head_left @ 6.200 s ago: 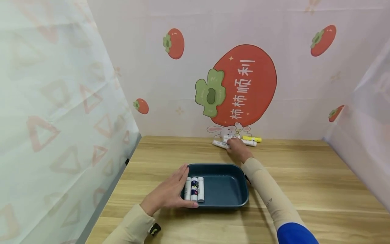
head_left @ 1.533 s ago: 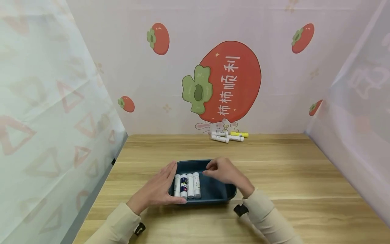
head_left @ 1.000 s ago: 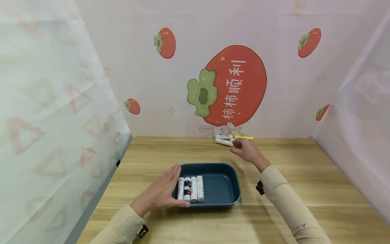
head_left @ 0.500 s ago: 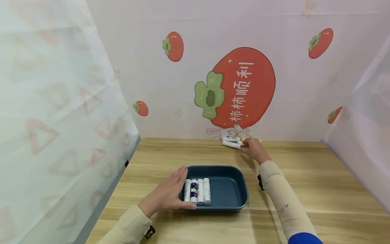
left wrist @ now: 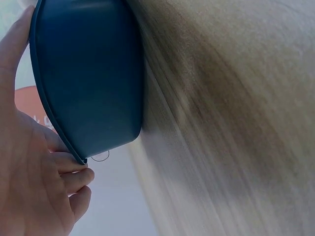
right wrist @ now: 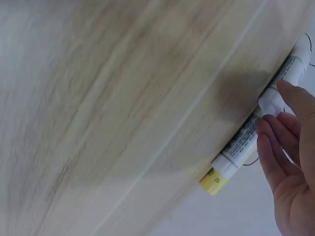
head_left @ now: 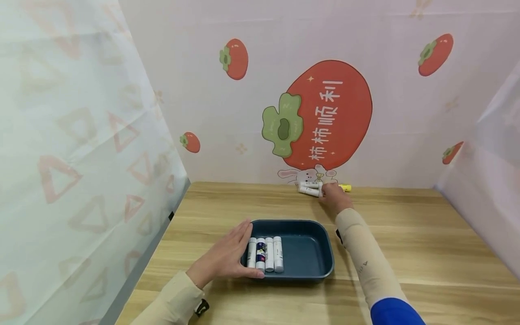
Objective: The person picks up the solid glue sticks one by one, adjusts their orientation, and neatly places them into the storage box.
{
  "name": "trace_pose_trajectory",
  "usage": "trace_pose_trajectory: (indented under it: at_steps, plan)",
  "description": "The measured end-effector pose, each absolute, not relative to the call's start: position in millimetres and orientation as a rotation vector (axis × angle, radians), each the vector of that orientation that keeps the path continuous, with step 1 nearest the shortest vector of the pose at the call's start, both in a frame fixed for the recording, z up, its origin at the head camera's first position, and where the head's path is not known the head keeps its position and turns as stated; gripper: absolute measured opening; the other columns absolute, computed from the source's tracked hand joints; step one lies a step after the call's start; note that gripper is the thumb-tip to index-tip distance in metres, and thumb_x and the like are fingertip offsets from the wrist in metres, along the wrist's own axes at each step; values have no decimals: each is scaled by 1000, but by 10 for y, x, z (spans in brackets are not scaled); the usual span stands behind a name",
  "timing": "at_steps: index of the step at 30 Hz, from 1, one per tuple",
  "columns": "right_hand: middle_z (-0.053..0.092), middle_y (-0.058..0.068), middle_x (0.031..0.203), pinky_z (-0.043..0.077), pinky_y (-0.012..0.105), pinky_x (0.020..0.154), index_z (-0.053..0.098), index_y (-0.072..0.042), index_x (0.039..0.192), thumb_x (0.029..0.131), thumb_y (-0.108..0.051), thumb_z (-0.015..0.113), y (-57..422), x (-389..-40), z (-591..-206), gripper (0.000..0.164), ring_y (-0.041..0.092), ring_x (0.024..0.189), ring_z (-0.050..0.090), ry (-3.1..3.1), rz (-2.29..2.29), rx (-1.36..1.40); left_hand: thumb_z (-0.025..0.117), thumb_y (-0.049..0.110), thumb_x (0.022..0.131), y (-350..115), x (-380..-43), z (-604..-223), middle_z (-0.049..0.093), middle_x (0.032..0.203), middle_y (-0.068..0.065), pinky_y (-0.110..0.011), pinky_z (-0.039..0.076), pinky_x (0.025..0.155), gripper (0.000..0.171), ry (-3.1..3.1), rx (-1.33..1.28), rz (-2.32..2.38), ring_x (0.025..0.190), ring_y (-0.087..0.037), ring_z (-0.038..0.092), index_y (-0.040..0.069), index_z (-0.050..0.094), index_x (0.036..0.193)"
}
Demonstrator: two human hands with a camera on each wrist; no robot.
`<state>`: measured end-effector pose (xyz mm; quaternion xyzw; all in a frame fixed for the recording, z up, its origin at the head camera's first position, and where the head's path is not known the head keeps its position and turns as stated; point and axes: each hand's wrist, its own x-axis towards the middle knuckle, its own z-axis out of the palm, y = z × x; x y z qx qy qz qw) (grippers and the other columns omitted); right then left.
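My left hand [head_left: 227,253] grips the left end of a dark teal tray [head_left: 306,255], thumb on the near rim and fingers at the far corner. Several glue sticks [head_left: 278,254] stand side by side in the tray's left part, mostly white, one with a dark purple label. Near the back wall, my right hand [head_left: 335,197] pinches the end of a white glue stick [right wrist: 294,68] between thumb and fingers. Beside it lie another white glue stick [right wrist: 239,141] and a yellow one [head_left: 346,188], partly hidden by the hand in the head view.
The wooden table [head_left: 406,239] meets a printed back curtain [head_left: 227,158] right behind the loose glue sticks. A pale curtain [head_left: 93,180] hangs along the left side, another on the right.
A fourth glue stick has joined the row in the tray since the oldest frame. My right hand has gone from over the tray back to the loose glue sticks; the left stays on the tray.
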<state>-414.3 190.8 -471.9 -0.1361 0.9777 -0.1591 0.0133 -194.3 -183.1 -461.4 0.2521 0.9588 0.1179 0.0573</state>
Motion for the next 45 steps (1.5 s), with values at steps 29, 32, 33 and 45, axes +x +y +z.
trace_pose_trajectory:
  at_steps: [29, 32, 33, 45]
  plan:
    - [79, 18, 103, 64, 33, 74, 78, 0, 111, 94, -25, 82, 2033, -3929, -4643, 31, 25, 90, 75, 3005, -1262, -466, 57, 86, 87, -1840, -1945, -4515, 8, 179, -16, -50, 23, 134, 125, 2869, 745, 422, 167, -32, 13, 2, 13, 169]
    - [79, 19, 105, 61, 25, 70, 78, 0, 113, 94, -25, 82, 2070, -3856, -4534, 31, 22, 88, 74, 2985, -1347, -507, 54, 81, 93, -1828, -1991, -4458, 7, 179, -14, -50, 22, 134, 117, 2883, 741, 468, 167, -31, 13, 4, 11, 169]
    - [78, 20, 106, 60, 23, 69, 78, 0, 113, 94, -25, 82, 2082, -3831, -4492, 32, 22, 89, 74, 2971, -1382, -512, 53, 80, 95, -1821, -2010, -4434, 8, 179, -13, -51, 23, 134, 114, 2891, 738, 478, 166, -32, 14, 5, 11, 170]
    - [78, 17, 104, 62, 24, 69, 77, -3, 114, 95, -21, 81, 2150, -3430, -4104, 26, 15, 81, 74, 2778, -1683, -682, 68, 50, 101, -1573, -2271, -4169, 39, 170, -14, -52, 42, 124, 86, 3088, 818, 681, 154, -33, 45, 6, 32, 166]
